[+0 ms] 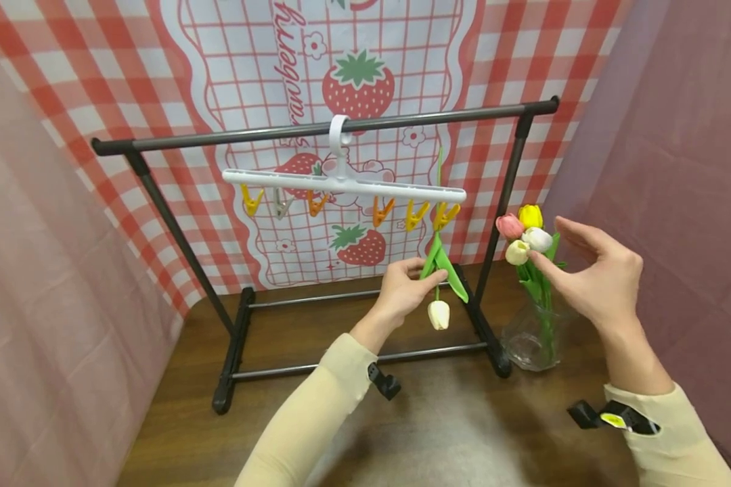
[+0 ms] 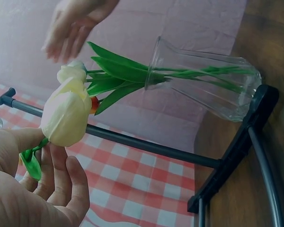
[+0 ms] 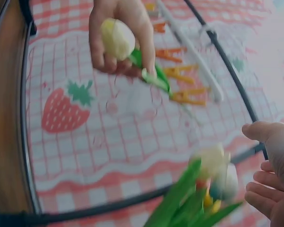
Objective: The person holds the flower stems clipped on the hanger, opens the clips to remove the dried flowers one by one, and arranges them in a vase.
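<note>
A white tulip (image 1: 439,315) hangs head down, its stem at the rightmost yellow clothespin (image 1: 446,216) of a white hanger (image 1: 292,180). My left hand (image 1: 402,292) pinches its stem and green leaves between thumb and fingers, just above the bloom. In the left wrist view this tulip (image 2: 66,116) looks large and creamy. My right hand (image 1: 606,281) is beside the tulips in a clear glass vase (image 1: 526,345), thumb and fingers spread apart. Those blooms include a pink tulip (image 1: 510,226) and a yellow tulip (image 1: 530,216). In the right wrist view the right hand (image 3: 274,175) holds nothing.
The hanger hooks over the top bar (image 1: 231,137) of a dark metal rack standing on a wooden table (image 1: 438,419). Several more clothespins, orange, yellow and grey, hang from it. The vase stands by the rack's right foot (image 1: 493,355). Behind is a strawberry-print cloth (image 1: 359,88).
</note>
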Demonstrator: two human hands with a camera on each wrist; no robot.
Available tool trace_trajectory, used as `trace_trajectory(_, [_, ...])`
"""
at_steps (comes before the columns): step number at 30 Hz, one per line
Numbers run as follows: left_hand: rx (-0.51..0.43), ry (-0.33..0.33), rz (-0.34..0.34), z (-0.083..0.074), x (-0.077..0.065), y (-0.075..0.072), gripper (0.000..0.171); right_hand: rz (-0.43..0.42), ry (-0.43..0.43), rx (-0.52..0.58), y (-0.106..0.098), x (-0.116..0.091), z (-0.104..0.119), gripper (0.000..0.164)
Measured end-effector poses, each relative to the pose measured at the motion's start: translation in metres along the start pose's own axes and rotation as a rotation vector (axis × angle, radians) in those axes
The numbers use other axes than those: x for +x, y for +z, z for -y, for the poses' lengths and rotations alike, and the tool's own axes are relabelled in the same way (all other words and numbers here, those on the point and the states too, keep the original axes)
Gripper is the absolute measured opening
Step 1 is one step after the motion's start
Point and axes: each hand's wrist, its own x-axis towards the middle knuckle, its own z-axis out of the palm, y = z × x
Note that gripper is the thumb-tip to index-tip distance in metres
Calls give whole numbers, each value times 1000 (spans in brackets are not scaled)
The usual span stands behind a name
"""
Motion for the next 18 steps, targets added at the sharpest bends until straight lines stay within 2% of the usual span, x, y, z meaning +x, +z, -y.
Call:
trace_trajectory(4, [-3, -1, 6, 1, 0, 2, 23, 12, -27, 61, 19, 10, 20, 61])
trace_trajectory(7, [2, 2, 7, 1, -1, 3, 23, 57, -29, 92, 32, 14, 33, 61])
trace_trajectory(15, [9, 16, 16, -2, -3, 6, 22, 157, 31, 54, 64, 19, 46, 57])
trace_trajectory(18, [7, 21, 19, -2, -3, 7, 22, 190, 73, 86, 77, 20, 49, 57])
